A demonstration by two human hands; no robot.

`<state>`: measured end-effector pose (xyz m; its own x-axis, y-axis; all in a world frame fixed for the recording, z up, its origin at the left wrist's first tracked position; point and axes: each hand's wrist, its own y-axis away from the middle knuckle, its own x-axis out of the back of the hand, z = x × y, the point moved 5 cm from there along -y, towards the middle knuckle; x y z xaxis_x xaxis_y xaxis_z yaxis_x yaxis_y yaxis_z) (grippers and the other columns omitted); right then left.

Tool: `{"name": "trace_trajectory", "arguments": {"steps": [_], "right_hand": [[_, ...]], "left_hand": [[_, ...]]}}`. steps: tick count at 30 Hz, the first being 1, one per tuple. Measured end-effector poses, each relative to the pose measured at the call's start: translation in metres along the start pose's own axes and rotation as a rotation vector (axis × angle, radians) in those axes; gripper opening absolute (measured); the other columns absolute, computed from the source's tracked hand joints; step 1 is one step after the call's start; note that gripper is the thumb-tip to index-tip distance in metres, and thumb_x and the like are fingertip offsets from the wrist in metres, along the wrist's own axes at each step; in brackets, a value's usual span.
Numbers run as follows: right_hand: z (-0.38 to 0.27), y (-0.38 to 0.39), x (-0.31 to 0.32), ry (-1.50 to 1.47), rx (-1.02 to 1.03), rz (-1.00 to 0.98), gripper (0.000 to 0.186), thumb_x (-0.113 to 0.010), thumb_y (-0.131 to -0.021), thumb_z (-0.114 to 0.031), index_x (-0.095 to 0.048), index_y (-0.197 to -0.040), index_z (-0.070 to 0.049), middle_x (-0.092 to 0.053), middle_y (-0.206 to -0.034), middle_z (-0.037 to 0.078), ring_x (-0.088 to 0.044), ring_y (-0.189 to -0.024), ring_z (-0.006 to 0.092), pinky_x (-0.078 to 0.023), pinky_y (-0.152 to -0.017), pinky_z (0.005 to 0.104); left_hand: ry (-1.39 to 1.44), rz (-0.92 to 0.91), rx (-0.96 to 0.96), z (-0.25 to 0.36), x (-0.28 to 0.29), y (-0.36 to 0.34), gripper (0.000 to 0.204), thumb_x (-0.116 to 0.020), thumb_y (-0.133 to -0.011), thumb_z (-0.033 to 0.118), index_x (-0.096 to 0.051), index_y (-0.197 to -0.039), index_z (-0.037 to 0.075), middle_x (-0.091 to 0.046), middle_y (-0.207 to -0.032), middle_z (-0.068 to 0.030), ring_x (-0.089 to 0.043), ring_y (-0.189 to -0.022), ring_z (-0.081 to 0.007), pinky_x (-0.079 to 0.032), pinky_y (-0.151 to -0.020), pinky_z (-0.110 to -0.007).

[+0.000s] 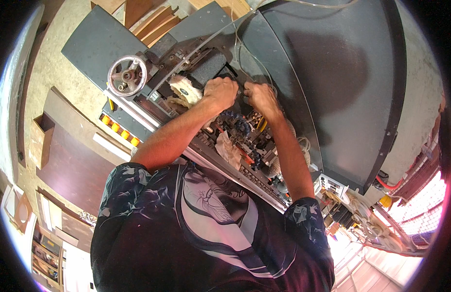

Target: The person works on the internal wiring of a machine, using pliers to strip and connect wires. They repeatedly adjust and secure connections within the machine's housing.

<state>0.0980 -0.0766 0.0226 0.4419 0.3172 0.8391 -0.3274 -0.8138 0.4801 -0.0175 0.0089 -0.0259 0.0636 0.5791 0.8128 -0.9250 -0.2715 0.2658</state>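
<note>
Upper centre of frame: your left hand [220, 92] and right hand [261, 99], both fisted, reach inside the grey machine [332, 73] beside the white buffing wheel [184, 90]; what each grip holds cannot be told.

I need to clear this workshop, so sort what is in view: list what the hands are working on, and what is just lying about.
In hand:
- left hand and right hand, both closed inside the open machine
- thin clear tube running to the hands
- white buffing wheel beside the left hand

Lying about:
- handwheel
- white rag
- wooden boards on the floor
</note>
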Motion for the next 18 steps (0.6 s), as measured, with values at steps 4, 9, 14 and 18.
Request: {"name": "trace_trajectory", "arguments": {"steps": [4,9,14,18], "right_hand": [[0.008,0.003,-0.002,0.016,-0.064,0.016,0.013,-0.068,-0.084,-0.007,-0.064,-0.096,-0.006,-0.072,-0.096,0.022,-0.069,-0.095,0.0448,-0.052,-0.078,0.0531],[0.018,-0.001,-0.009,-0.055,-0.168,0.111,0.011,-0.070,-0.087,-0.015,-0.067,-0.094,-0.007,-0.070,-0.094,0.023,-0.068,-0.094,0.0454,-0.051,-0.079,0.0533],[0.048,0.000,-0.019,-0.111,-0.202,0.231,0.018,-0.074,-0.088,-0.022,-0.072,-0.092,-0.004,-0.072,-0.085,0.019,-0.071,-0.078,0.0392,-0.052,-0.072,0.0463],[0.054,0.006,-0.020,-0.197,-0.338,0.270,0.018,-0.074,-0.087,-0.020,-0.075,-0.098,-0.006,-0.073,-0.085,0.018,-0.072,-0.078,0.0329,-0.054,-0.074,0.0420]], "left_hand": [[-0.009,0.001,-0.002,0.003,0.002,0.000,0.044,-0.074,-0.089,0.042,-0.071,-0.110,0.003,-0.071,-0.104,-0.0175,-0.073,-0.096,-0.0339,-0.060,-0.081,-0.046],[0.027,-0.013,0.008,0.000,0.001,0.000,0.042,-0.074,-0.090,0.038,-0.071,-0.111,0.003,-0.071,-0.107,-0.0183,-0.073,-0.099,-0.0347,-0.060,-0.082,-0.046],[0.009,-0.063,0.012,0.003,0.009,0.002,0.039,-0.072,-0.091,0.036,-0.070,-0.112,0.002,-0.071,-0.107,-0.0186,-0.073,-0.101,-0.0350,-0.060,-0.084,-0.045],[-0.026,-0.011,-0.013,0.002,0.005,0.002,0.039,-0.071,-0.092,0.036,-0.070,-0.112,0.002,-0.071,-0.106,-0.0185,-0.073,-0.100,-0.0350,-0.061,-0.084,-0.045]]}}
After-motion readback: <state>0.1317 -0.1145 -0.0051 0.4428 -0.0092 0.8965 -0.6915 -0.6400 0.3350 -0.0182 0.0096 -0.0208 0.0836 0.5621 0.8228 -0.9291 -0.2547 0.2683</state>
